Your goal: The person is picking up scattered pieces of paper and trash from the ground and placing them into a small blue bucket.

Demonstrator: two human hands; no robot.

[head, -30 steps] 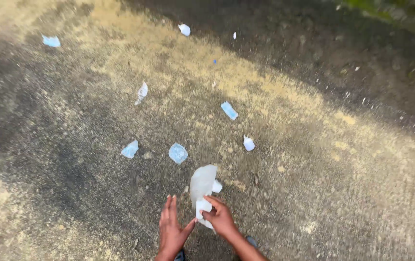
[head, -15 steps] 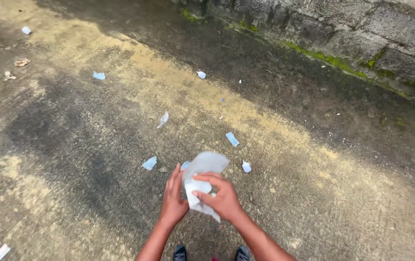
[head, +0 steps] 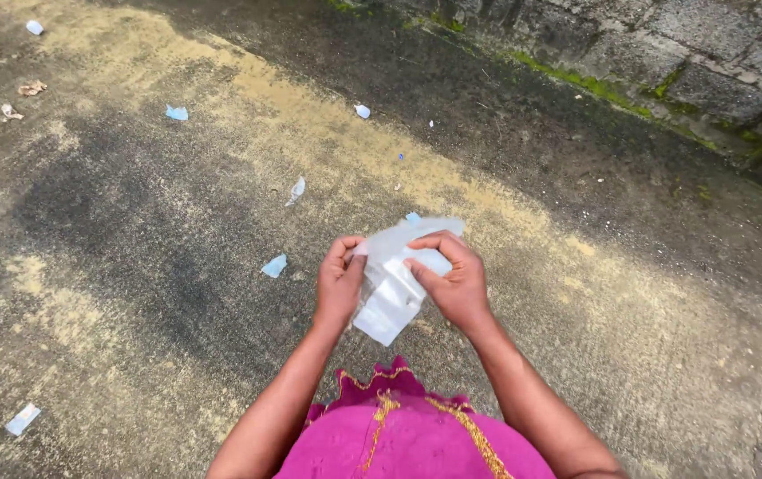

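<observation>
Both hands up in front of the chest, both closed on a clear plastic bag [head: 391, 293]: the left hand [head: 339, 286] pinches its left edge in curled fingers, the right hand [head: 456, 279] grips its right side with fingers wrapped over white scraps. The bag hangs between them above the concrete ground [head: 132, 222]. Blue and white scraps lie scattered there, one [head: 274, 265] just left of the hands, another [head: 296, 190] farther off.

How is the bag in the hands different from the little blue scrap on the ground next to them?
The clear plastic bag is bigger, see-through and whitish; the blue scrap is small and pale blue. The bag is held up by both hands; the scrap lies flat on the concrete ground.
</observation>
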